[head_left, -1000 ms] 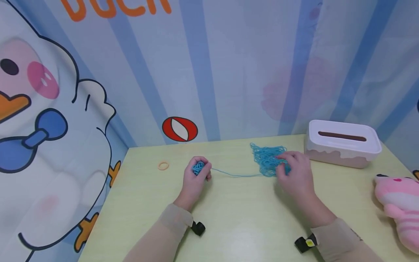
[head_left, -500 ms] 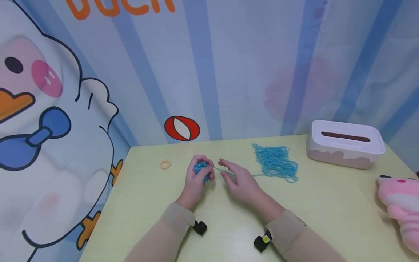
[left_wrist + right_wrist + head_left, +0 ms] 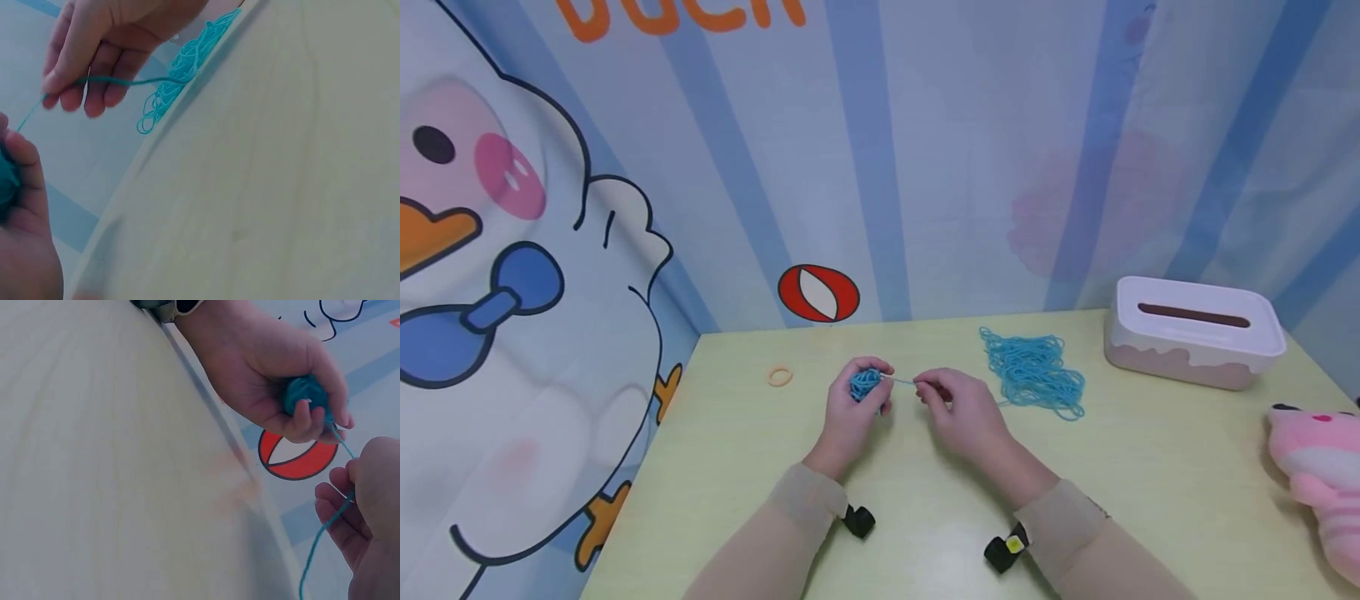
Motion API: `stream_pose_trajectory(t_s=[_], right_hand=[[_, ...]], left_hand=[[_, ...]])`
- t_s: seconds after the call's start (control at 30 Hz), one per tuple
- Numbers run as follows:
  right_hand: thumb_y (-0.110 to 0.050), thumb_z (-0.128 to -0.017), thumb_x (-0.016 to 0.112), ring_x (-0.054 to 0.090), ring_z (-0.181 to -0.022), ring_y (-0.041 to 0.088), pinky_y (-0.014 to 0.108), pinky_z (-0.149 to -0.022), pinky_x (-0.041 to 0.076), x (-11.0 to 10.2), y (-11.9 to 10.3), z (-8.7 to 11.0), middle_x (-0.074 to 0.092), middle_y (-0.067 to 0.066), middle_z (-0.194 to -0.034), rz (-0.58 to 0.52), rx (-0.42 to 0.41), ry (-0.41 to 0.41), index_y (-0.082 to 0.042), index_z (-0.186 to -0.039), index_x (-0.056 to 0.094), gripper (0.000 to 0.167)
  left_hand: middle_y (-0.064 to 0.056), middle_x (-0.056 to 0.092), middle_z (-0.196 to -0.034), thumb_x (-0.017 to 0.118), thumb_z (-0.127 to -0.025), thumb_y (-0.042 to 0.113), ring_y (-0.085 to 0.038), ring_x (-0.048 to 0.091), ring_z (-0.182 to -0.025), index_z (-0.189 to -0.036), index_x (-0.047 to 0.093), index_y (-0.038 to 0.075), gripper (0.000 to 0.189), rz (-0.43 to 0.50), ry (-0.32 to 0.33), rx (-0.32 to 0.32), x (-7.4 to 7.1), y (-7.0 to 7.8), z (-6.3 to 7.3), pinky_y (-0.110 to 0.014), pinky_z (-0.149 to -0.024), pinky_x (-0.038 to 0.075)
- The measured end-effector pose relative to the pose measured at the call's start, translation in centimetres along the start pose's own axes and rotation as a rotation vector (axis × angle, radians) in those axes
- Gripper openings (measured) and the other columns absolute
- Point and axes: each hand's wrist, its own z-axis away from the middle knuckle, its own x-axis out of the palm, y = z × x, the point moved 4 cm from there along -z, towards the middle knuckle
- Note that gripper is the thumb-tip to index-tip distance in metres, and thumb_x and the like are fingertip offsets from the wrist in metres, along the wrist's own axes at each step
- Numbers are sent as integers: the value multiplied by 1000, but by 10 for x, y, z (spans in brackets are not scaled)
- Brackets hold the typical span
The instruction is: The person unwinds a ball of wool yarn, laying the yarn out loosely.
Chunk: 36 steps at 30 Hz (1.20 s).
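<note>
My left hand [image 3: 852, 408] grips a small ball of blue yarn [image 3: 864, 383], fingers curled round it above the table. A short taut strand runs from the ball to my right hand [image 3: 966, 412], which pinches it between thumb and fingertips. In the left wrist view the yarn strand [image 3: 131, 82] continues past the pinching fingers toward a loose heap of blue yarn [image 3: 1033, 372] lying on the table. The right wrist view shows the wound ball [image 3: 305, 394] in the left palm, with the slack strand [image 3: 312, 550] hanging below the right fingers.
An orange ring [image 3: 779, 377] lies on the table [image 3: 737, 467] left of the hands. A white and pink tissue box [image 3: 1195, 333] stands at the back right, and a pink plush toy [image 3: 1318, 479] lies at the right edge. A printed curtain [image 3: 955, 167] hangs behind the table.
My right hand has left the yarn heap, moved left close to the left hand, and now pinches the strand. The left hand keeps its grip on the ball.
</note>
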Motion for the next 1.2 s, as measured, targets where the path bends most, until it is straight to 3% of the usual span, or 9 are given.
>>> stream_pose_trajectory(t_s=[0.13,0.3,0.4,0.53,0.67,0.8,0.93,1.03,1.2], right_hand=[[-20,-112,65,79,-97,20,43,-88,67,-17,3,4,81,6,-104,-14,-1,24,-7,-125,77,22],[-18,-112,65,80,-97,21,34,-85,65,-38,8,12,81,8,-104,-2,2,36,-7,-124,76,20],[-18,-112,65,80,-98,22,27,-82,64,-50,13,17,81,9,-104,-2,-3,56,-7,-123,76,19],[-15,-111,66,80,-93,24,22,-76,62,-69,19,22,82,12,-103,-2,-14,108,-4,-122,75,19],[-10,-109,67,79,-88,24,14,-76,59,-87,24,26,82,11,-98,16,-47,173,-1,-120,75,16],[-6,-106,69,75,-81,10,4,-78,54,-101,31,29,80,8,-90,29,-82,244,0,-114,76,12],[-4,-105,71,66,-78,-7,1,-76,51,-115,42,33,80,8,-89,35,-73,286,1,-112,77,11],[-4,-105,71,63,-78,-11,1,-74,50,-125,49,37,80,10,-89,44,-51,304,1,-114,76,11],[-6,-106,71,59,-78,-15,3,-68,50,-142,61,43,80,13,-93,77,-2,327,0,-116,75,13]], left_hand=[[-27,70,-103,72,-109,24,-17,63,-70,-120,66,13,17,-16,39,-17,-1,-2,-2,-21,-65,58],[-3,65,-79,69,-111,21,-16,54,-59,-128,56,1,29,8,57,-19,-3,-3,-1,-23,-56,49],[1,56,-73,66,-111,18,-16,51,-60,-136,52,-4,37,7,42,-4,-3,-2,0,-24,-58,46],[1,59,-78,67,-111,18,-16,53,-64,-136,54,-2,34,7,29,5,-3,-3,0,-24,-62,50],[-1,61,-81,68,-111,19,-17,53,-63,-135,56,1,33,14,22,-4,-3,-3,0,-24,-58,48],[-2,63,-86,66,-112,22,-16,55,-60,-136,57,-1,35,13,24,-23,-3,-4,1,-23,-54,47],[-5,64,-88,68,-111,25,-15,57,-60,-126,62,2,28,-8,58,-29,-4,-6,1,-21,-55,50],[-7,62,-85,71,-109,28,-16,57,-59,-124,64,6,27,-31,95,-29,-6,-7,0,-21,-56,51],[-2,62,-99,77,-105,28,-16,58,-73,-125,63,10,30,-74,145,-37,-8,-8,-1,-21,-64,54]])
